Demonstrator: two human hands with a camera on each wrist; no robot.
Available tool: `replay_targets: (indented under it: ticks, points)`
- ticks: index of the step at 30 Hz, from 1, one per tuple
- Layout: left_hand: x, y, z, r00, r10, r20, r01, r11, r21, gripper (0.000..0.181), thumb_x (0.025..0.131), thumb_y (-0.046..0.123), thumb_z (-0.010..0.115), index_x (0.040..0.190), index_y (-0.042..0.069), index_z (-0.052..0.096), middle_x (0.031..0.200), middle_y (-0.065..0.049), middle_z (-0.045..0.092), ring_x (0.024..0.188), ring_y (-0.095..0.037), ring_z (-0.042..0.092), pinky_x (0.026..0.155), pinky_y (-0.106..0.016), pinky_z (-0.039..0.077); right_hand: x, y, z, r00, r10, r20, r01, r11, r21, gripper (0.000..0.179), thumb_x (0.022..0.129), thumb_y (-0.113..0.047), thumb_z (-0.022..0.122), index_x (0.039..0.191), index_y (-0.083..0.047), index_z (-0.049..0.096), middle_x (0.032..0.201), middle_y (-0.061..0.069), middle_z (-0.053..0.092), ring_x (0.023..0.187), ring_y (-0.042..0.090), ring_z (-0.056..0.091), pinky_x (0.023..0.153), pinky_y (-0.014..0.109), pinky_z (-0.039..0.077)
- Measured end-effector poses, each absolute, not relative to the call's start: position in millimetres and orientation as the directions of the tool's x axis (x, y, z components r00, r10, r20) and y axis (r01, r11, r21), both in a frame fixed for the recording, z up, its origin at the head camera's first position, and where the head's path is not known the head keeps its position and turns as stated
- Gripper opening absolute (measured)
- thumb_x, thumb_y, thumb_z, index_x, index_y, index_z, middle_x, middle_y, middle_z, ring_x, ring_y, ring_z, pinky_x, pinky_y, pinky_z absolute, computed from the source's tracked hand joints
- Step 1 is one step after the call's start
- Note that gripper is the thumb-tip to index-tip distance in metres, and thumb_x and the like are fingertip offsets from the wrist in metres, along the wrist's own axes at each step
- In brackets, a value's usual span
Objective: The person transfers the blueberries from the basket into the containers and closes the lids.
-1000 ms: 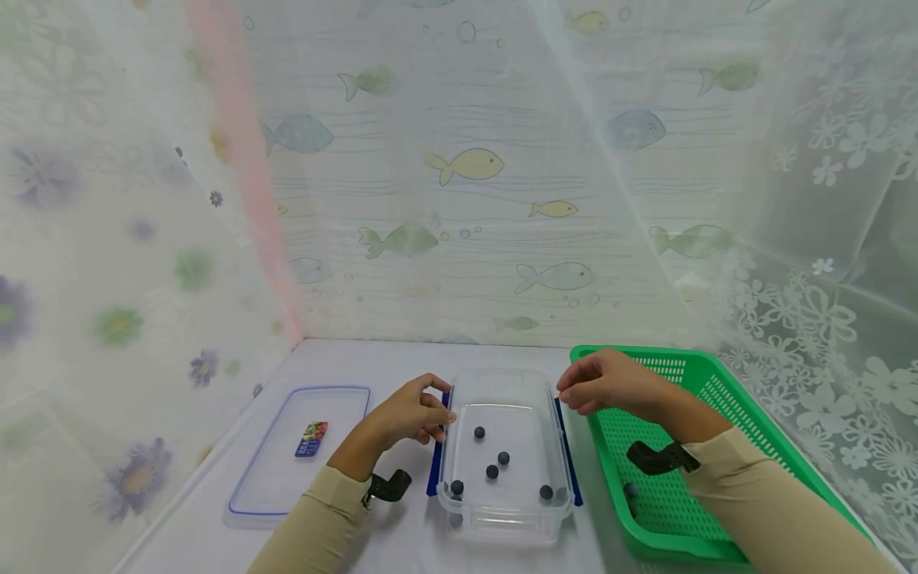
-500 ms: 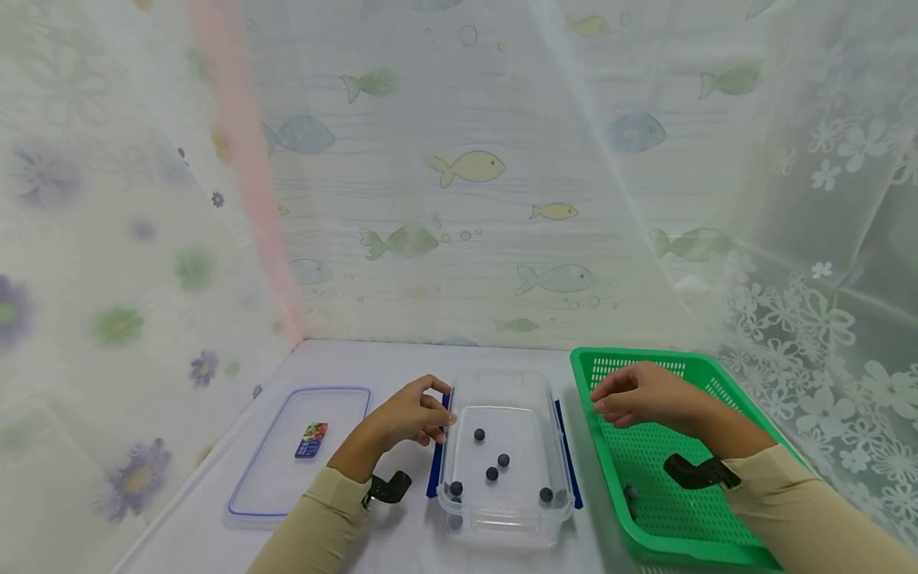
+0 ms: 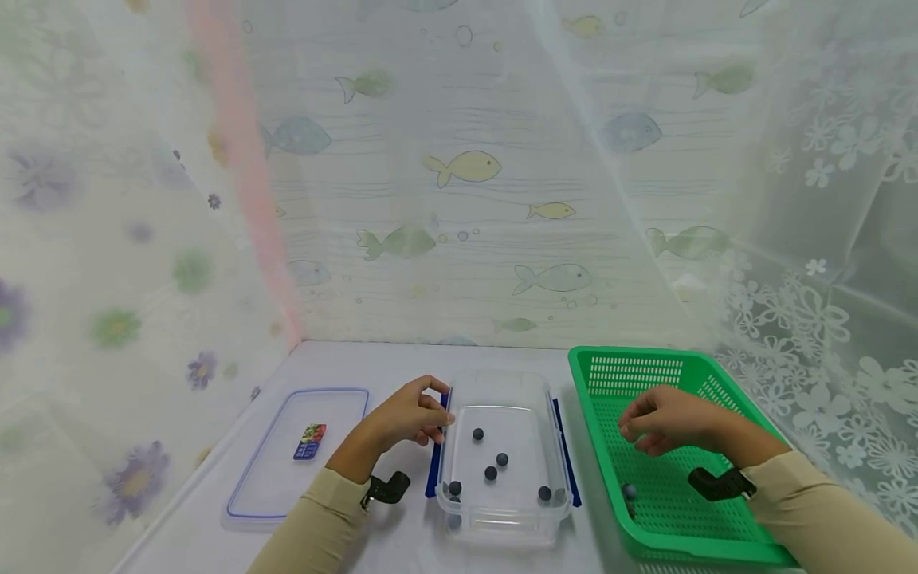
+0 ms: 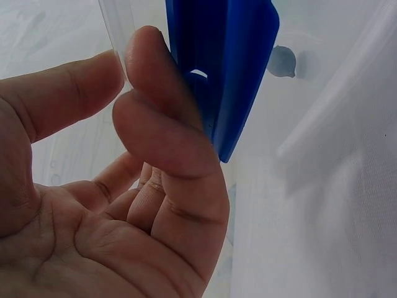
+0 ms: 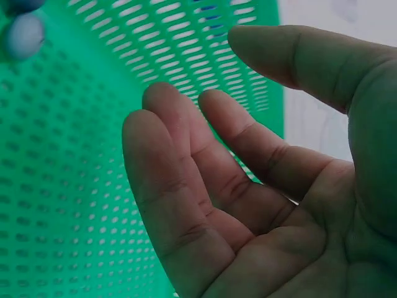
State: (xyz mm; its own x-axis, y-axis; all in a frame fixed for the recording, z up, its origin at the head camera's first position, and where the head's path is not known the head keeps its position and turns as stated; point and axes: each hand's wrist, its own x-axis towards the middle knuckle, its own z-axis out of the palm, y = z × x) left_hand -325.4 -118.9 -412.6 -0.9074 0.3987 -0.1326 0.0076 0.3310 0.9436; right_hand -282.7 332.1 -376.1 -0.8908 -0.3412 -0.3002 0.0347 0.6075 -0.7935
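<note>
Blueberries (image 3: 629,491) in a green basket (image 3: 706,548) near the loosely spread right grip (image 3: 674,418); left grip (image 3: 405,414), parted, against a blue latch (image 4: 239,68).

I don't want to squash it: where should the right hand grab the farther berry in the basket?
I'd pinch the berry gently by its round sides, from above: it's small, the basket rises close on its left, and another berry sits just nearer. The right hand, fingers parted, hangs over the basket.
</note>
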Motion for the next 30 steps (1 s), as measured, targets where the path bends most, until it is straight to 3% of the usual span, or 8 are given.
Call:
replay_targets:
  ticks: [8, 21, 30]
  points:
    - [-324, -118, -412, -0.906, 0.403, -0.129, 0.012, 0.329, 0.944, 0.059, 0.094, 0.016, 0.075, 0.144, 0.005, 0.046, 0.100, -0.013, 0.068, 0.068, -0.020, 0.071, 0.058, -0.028, 0.054, -283, 332, -394, -0.836, -0.391, -0.385, 0.051, 0.644, -0.763, 0.019, 0.095, -0.012, 0.067, 0.107, 0.002, 0.073, 0.100, 0.011, 0.072, 0.066, 0.017, 0.063, 0.068, 0.039, 0.060]
    - [-324, -118, -411, -0.906, 0.400, -0.137, 0.002, 0.328, 0.945, 0.059, 0.094, 0.015, 0.075, 0.144, 0.004, 0.045, 0.101, -0.013, 0.068, 0.068, -0.020, 0.071, 0.058, -0.028, 0.054, -276, 322, -401, -0.801, -0.346, -0.488, 0.137, 0.688, -0.712, 0.016, 0.090, -0.011, 0.071, 0.101, 0.000, 0.074, 0.090, 0.014, 0.072, 0.070, 0.020, 0.069, 0.066, 0.037, 0.060]
    - [-325, -119, -412, -0.904, 0.407, -0.132, 0.007, 0.322, 0.947, 0.058, 0.094, 0.015, 0.075, 0.143, 0.005, 0.046, 0.101, -0.013, 0.068, 0.068, -0.021, 0.071, 0.057, -0.027, 0.054, -277, 320, -407, -0.778, -0.409, -0.476, 0.096, 0.672, -0.734, 0.015, 0.087, -0.008, 0.074, 0.100, 0.000, 0.075, 0.091, 0.014, 0.075, 0.077, 0.023, 0.072, 0.071, 0.042, 0.062]
